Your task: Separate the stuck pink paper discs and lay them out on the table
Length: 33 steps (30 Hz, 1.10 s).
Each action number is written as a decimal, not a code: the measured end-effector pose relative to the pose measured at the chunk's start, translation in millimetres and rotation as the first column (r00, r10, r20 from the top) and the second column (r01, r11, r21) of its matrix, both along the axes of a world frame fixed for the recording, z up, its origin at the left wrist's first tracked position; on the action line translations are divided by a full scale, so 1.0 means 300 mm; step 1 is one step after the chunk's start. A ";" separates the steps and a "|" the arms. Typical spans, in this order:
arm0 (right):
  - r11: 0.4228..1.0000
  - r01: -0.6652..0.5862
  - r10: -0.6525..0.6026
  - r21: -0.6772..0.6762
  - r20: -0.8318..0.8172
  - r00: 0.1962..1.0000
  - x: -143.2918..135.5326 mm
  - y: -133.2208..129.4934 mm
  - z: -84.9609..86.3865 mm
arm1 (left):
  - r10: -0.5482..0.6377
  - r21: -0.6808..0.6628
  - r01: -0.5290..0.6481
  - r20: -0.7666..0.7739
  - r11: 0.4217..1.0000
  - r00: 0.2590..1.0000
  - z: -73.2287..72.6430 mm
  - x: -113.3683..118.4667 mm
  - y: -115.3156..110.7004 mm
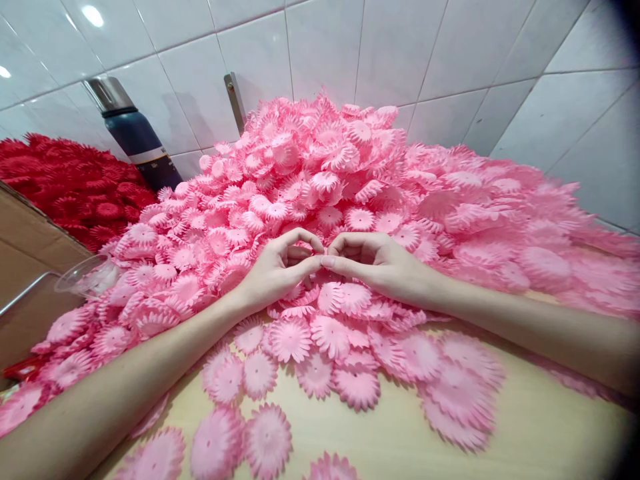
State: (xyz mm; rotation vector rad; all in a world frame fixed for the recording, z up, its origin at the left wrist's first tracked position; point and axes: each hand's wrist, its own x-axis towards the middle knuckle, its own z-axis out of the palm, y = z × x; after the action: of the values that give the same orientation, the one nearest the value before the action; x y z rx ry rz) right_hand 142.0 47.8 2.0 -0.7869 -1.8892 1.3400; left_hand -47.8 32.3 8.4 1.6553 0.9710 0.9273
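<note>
A big heap of pink fabric flower petals [350, 180] covers the wooden table [540, 427] against the tiled wall. My left hand [275, 270] and my right hand [375, 263] meet fingertip to fingertip at the front foot of the heap, fingers curled and pinched together at a small pink piece [323, 257] that is mostly hidden between them. Loose pink petals [315, 370] lie flat on the table under and in front of my wrists.
A pile of red petals [75, 183] sits at the left behind a cardboard box [30, 267]. A dark blue flask [135, 133] stands by the wall. A clear plastic container [85, 273] lies at the heap's left edge.
</note>
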 end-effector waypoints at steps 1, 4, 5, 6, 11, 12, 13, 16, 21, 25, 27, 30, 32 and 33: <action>1.000 0.001 -0.001 0.001 -0.001 1.000 0.000 0.000 -0.001 | 0.000 -0.001 0.000 -0.001 1.000 1.000 0.000 0.001 0.000; 1.000 0.005 -0.005 0.004 0.002 1.000 0.000 0.000 -0.001 | 0.004 -0.002 -0.004 0.002 1.000 1.000 0.000 0.002 -0.001; 1.000 0.004 -0.004 0.004 0.003 1.000 0.000 0.000 -0.001 | 0.005 -0.001 -0.005 0.003 1.000 1.000 0.000 0.002 -0.001; 1.000 0.003 -0.003 0.002 0.004 1.000 -0.001 0.000 -0.001 | 0.005 -0.001 -0.005 0.004 1.000 1.000 0.000 0.002 -0.001; 1.000 0.005 -0.005 -0.001 -0.003 1.000 -0.005 0.001 0.003 | 0.000 -0.003 0.000 0.006 1.000 1.000 -0.001 0.002 0.000; 1.000 0.005 -0.005 -0.001 -0.004 1.000 -0.006 0.001 0.003 | 0.000 -0.002 0.000 0.007 1.000 1.000 -0.001 0.002 0.000; 1.000 0.004 -0.004 -0.001 -0.005 1.000 -0.006 0.000 0.004 | 0.001 -0.002 -0.001 0.008 1.000 1.000 0.000 0.002 0.000; 1.000 0.008 -0.008 -0.006 -0.006 1.000 -0.005 0.000 0.003 | -0.001 0.000 0.001 0.005 1.000 1.000 -0.001 0.001 0.000; 1.000 0.008 -0.008 -0.007 -0.001 1.000 -0.005 0.001 0.002 | -0.004 0.005 0.004 0.002 1.000 1.000 -0.005 0.000 0.002; 1.000 0.005 -0.005 -0.003 0.000 1.000 -0.007 -0.001 0.004 | -0.005 0.009 0.005 -0.003 1.000 1.000 -0.006 -0.001 0.004; 1.000 0.002 -0.002 -0.002 0.001 1.000 -0.005 -0.002 0.004 | -0.007 0.011 0.007 -0.005 1.000 1.000 -0.005 -0.001 0.003; 1.000 0.001 -0.001 -0.005 0.003 1.000 -0.001 -0.002 0.003 | -0.007 0.012 0.007 0.000 1.000 1.000 -0.003 0.000 0.002; 1.000 0.002 -0.002 -0.006 0.002 1.000 -0.001 -0.001 0.002 | -0.005 0.011 0.005 -0.001 1.000 1.000 -0.002 0.001 0.001; 1.000 0.003 -0.003 -0.006 0.002 1.000 -0.001 0.000 0.001 | -0.003 0.012 0.003 -0.003 1.000 1.000 -0.002 0.001 0.001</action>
State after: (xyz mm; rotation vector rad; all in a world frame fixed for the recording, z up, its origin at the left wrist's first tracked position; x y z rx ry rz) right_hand 141.6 47.7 2.4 -0.7936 -1.8861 1.3440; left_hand -47.5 32.6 7.7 1.6685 0.9661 0.9307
